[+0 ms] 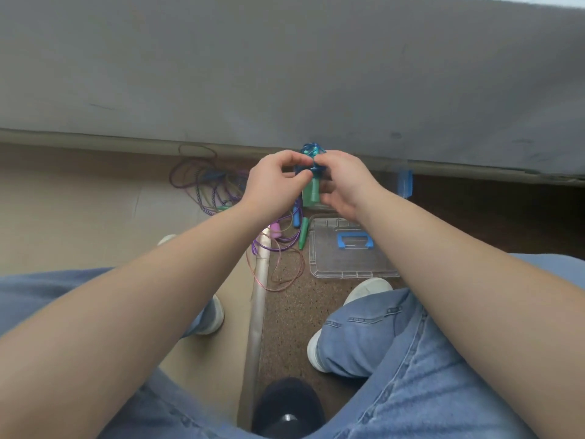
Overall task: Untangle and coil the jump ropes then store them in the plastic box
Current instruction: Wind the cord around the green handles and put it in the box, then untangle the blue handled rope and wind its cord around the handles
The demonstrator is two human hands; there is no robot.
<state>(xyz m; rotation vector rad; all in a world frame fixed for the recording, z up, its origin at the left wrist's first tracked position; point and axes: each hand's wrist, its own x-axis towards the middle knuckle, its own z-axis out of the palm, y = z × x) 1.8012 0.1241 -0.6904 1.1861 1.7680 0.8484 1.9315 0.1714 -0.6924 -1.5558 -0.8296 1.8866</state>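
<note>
A small coil of blue jump rope [311, 152] with green handles [311, 191] is pinched between both hands, the left hand [274, 185] and the right hand [345, 182], above the floor. The clear plastic box lid [351, 248] lies just below it. The last turns should be wrapped snugly, so the coil holds. A tangle of purple ropes [205, 185] waits left of the coil.

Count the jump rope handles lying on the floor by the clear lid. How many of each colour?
Blue handle: 1
Green handle: 1
Pink handle: 1
Total: 3
</note>
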